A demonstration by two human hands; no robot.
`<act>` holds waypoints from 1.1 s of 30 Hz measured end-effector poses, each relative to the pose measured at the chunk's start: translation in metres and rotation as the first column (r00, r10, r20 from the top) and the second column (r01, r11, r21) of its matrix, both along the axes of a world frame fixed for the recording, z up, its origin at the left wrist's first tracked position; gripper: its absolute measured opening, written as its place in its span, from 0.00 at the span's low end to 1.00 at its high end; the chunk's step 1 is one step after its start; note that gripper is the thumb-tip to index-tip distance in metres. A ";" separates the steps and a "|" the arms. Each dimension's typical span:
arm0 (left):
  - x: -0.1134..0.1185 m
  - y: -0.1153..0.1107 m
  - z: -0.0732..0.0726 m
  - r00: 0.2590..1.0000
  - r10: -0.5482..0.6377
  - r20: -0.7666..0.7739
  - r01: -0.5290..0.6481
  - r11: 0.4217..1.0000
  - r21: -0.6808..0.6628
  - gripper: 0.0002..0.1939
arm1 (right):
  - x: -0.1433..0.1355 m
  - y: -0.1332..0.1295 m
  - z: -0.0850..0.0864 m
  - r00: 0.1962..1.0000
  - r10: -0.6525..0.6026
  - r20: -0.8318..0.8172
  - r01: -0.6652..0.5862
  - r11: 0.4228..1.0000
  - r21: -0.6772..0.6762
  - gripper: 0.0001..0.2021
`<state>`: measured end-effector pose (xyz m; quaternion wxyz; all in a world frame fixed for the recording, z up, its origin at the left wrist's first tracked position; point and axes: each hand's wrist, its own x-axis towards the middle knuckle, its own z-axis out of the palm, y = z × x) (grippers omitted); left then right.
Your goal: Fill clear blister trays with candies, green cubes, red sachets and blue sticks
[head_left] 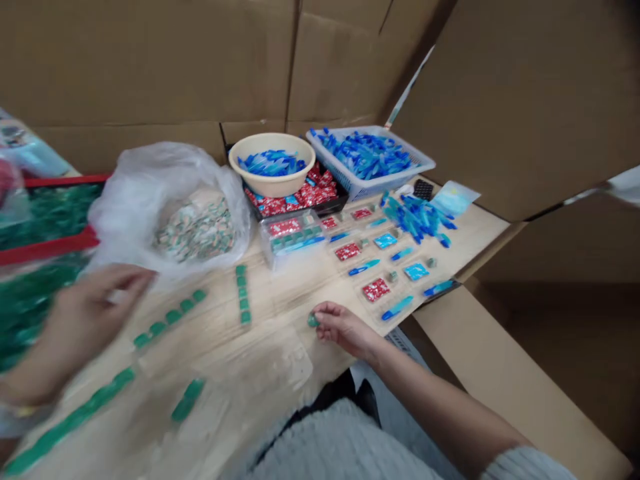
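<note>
My right hand [343, 328] pinches a small green piece [313, 320] above the wooden table, to the right of a short row of green pieces [243, 293]. At the left, my left hand [93, 320] is blurred, with thumb and fingertips drawn together; whatever may be between them cannot be made out. It hovers near a slanting row of green pieces [173, 317] and a white plastic bag [165, 193] of small patterned pieces. Closer to me lie a long green strip [75, 420] and a shorter green piece [187, 400] beside clear plastic.
A cream bowl [273, 170] and a white basket [370, 160] hold blue pens. Red packets [320, 190] fill a black tray. A clear box [293, 240] stands before them. Packets and pens lie in sets at the right. Red-edged trays [50, 247] are left; cardboard walls surround the table.
</note>
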<state>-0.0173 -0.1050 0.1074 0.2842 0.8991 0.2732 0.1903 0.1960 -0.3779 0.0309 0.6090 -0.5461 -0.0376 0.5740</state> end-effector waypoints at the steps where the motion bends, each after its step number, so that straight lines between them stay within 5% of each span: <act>1: -0.010 -0.024 -0.010 1.000 0.013 -0.002 -0.013 0.999 0.039 0.09 | -0.001 -0.005 -0.003 0.997 0.005 0.076 -0.004 1.000 -0.010 0.14; 5: -0.028 -0.129 -0.055 0.969 -0.218 -0.113 0.216 0.976 -0.035 0.10 | -0.010 -0.016 -0.018 0.848 0.153 0.507 -0.157 0.987 -0.035 0.10; 8: -0.028 -0.179 -0.079 0.948 -0.281 -0.152 0.284 0.959 -0.003 0.12 | -0.022 -0.017 -0.024 0.506 0.265 0.821 -0.384 0.921 -0.060 0.07; 12: -0.028 -0.200 -0.091 0.942 -0.280 -0.184 0.291 0.956 0.038 0.14 | -0.034 -0.016 -0.028 0.008 0.287 0.958 -0.620 0.753 -0.221 0.08; 16: -0.027 -0.201 -0.093 0.947 -0.265 -0.182 0.268 0.963 -0.006 0.13 | -0.033 -0.016 -0.038 -0.273 0.214 0.938 -0.651 0.677 -0.344 0.10; 21: -0.039 -0.196 -0.092 0.956 -0.244 -0.165 0.247 0.969 -0.001 0.14 | -0.024 -0.013 -0.051 -0.314 0.137 0.940 -0.653 0.688 -0.318 0.09; 27: -0.082 -0.175 -0.085 0.986 0.000 -0.167 0.011 0.998 0.063 0.14 | -0.016 -0.012 -0.054 -0.296 0.119 0.948 -0.572 0.773 -0.276 0.15; 33: -0.069 -0.177 -0.087 0.975 -0.096 -0.201 0.110 0.992 0.059 0.14 | -0.011 -0.011 -0.045 -0.342 0.169 0.924 -0.587 0.730 -0.351 0.11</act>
